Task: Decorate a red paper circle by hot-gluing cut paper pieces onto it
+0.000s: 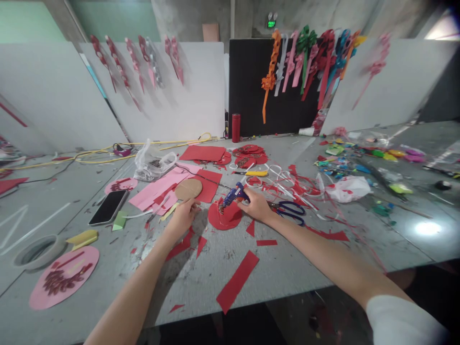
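My right hand [257,205] is closed round a blue glue gun [235,192]. The gun's nozzle points down at a round red paper piece [232,219] with brown, curly decoration on it. To the left, my left hand [182,214] is at the near edge of a round cardboard disc [189,189], its fingers loosely bent and slightly apart. I see nothing held in it. The disc lies over pink paper [154,188] and a red sheet [211,186]. Blue-handled scissors [292,211] lie right beside my right wrist.
A phone [108,207], a tape roll [39,251] and a decorated pink oval [64,278] lie at left. A yellow cutter [257,173] and tangled ribbons [276,184] are behind the gun. A red bottle [235,128] stands at the back. Red scraps [237,281] lie in front.
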A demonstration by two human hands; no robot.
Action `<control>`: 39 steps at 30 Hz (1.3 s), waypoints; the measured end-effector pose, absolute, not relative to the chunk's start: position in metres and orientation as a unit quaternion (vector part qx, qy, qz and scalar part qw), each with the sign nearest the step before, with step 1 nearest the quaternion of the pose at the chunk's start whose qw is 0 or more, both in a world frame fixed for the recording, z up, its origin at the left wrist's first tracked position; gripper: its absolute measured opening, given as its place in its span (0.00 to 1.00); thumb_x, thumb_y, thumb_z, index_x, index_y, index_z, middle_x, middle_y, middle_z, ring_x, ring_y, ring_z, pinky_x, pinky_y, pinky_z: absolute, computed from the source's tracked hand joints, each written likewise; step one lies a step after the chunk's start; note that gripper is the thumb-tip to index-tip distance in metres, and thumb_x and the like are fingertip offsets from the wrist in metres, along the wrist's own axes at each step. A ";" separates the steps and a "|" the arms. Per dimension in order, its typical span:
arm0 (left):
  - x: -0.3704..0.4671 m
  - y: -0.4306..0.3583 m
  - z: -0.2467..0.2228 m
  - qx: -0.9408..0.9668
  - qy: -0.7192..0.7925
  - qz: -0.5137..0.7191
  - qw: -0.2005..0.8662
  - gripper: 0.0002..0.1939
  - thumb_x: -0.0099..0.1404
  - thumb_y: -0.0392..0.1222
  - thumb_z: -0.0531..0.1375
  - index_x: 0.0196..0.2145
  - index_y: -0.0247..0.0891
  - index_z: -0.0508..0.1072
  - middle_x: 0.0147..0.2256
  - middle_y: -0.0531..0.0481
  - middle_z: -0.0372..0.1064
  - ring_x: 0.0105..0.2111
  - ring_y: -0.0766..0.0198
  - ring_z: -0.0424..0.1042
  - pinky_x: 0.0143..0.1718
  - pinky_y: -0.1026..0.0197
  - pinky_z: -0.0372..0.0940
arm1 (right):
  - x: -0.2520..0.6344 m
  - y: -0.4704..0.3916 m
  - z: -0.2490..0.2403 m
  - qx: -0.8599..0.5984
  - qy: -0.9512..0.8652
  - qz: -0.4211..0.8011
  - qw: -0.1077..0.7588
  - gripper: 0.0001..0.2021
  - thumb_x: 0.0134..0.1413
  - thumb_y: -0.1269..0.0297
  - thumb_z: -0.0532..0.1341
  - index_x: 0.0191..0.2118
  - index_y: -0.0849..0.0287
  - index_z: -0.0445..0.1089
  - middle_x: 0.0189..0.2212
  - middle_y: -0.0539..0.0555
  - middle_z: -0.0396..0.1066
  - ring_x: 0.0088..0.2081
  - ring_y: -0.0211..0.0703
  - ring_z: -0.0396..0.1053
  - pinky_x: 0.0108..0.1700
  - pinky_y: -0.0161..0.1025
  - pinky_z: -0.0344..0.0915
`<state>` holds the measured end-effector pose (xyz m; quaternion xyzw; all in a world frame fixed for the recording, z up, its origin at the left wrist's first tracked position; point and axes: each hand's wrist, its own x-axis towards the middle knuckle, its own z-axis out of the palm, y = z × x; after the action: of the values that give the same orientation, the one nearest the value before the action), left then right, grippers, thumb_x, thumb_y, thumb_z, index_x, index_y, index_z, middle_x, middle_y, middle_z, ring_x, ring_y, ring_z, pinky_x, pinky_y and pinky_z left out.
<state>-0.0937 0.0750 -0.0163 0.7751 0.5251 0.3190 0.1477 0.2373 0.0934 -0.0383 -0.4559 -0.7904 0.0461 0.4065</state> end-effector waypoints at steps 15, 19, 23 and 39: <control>-0.034 0.055 -0.021 0.693 0.538 0.394 0.273 0.11 0.65 0.48 0.63 0.36 0.39 0.82 0.34 0.48 0.82 0.34 0.57 0.78 0.39 0.58 0.70 | 0.236 0.092 -0.032 -0.453 -0.765 0.064 0.453 0.09 0.61 0.56 0.64 0.37 0.54 0.67 0.32 0.52 0.74 0.33 0.45 0.69 0.37 0.40 0.65; -0.030 0.057 -0.023 0.693 0.556 0.384 0.251 0.11 0.65 0.47 0.64 0.36 0.39 0.83 0.34 0.48 0.80 0.32 0.58 0.76 0.39 0.58 0.68 | 0.236 0.094 -0.033 -0.458 -0.766 0.069 0.447 0.09 0.61 0.56 0.64 0.36 0.54 0.67 0.31 0.51 0.74 0.32 0.44 0.69 0.37 0.40 0.64; -0.029 0.062 -0.026 0.706 0.569 0.378 0.191 0.10 0.66 0.46 0.64 0.36 0.38 0.84 0.39 0.46 0.78 0.33 0.60 0.74 0.41 0.58 0.67 | 0.236 0.094 -0.033 -0.451 -0.769 0.069 0.448 0.09 0.61 0.56 0.64 0.37 0.54 0.66 0.32 0.51 0.73 0.32 0.43 0.69 0.37 0.40 0.64; -0.022 0.066 -0.033 0.735 0.555 0.356 0.159 0.08 0.66 0.41 0.64 0.36 0.39 0.83 0.41 0.44 0.75 0.43 0.54 0.75 0.49 0.55 0.68 | 0.236 0.093 -0.034 -0.460 -0.770 0.066 0.436 0.10 0.61 0.56 0.65 0.37 0.53 0.65 0.31 0.50 0.73 0.33 0.46 0.71 0.36 0.40 0.63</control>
<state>-0.0217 0.0663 -0.0331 0.7352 0.5546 0.3561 0.1586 0.2365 0.0933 -0.0340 -0.4603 -0.7705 0.0663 0.4360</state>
